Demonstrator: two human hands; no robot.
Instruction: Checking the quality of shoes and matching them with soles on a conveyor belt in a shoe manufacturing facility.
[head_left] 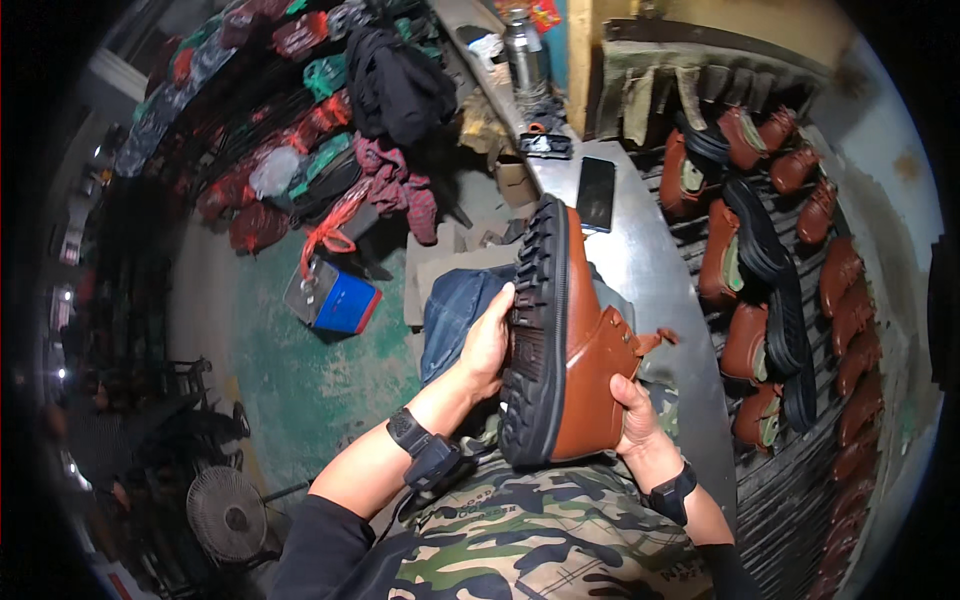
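Observation:
A brown leather boot [592, 390] with a thick black lugged sole is held on its side in front of my chest, toe pointing away and sole turned to the left. My left hand [490, 342] presses against the sole from the left, its thumb and fingers partly hidden by the boot. On the other side my right hand [636, 415] grips the upper near the heel and ankle, thumb on the leather. A loose brown lace or strap [657, 340] sticks out at the boot's right side.
Right of me, a metal bench [655, 235] carries a dark phone [597, 194] and a steel flask [524, 55]. Beyond it, a slatted rack [690, 260] holds several brown boots [719, 250] and black soles [765, 245]. A blue box [345, 302] and a fan [228, 512] stand left.

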